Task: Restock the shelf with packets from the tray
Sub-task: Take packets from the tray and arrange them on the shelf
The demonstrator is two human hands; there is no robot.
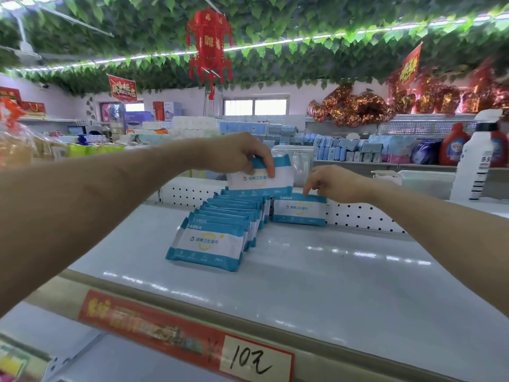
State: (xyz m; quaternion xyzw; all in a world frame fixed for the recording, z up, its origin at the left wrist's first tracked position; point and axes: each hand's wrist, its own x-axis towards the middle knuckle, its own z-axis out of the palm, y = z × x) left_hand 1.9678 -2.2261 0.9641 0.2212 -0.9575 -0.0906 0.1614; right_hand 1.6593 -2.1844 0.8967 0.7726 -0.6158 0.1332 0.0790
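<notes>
Shelf (330,271): white, bare room in front of and right of the row (220,230). Perforated panel (358,216) closes the rear; price strip (192,334) along the front edge. Row of blue-and-white packets stands leaning, front to back. Left hand (239,155) pinches a lifted packet (261,177) by its top, above the row's rear end. Right hand (336,183), fingers curled down, touches the top edge of a lone packet (298,210) upright against the panel; whether it grips, cannot tell.

The left hand (234,153) grips a packet (261,176) above the rear of the packet row (220,230) on the shelf (330,271). The right hand (337,183) touches the top of a lone packet (299,210) just beside the row.
</notes>
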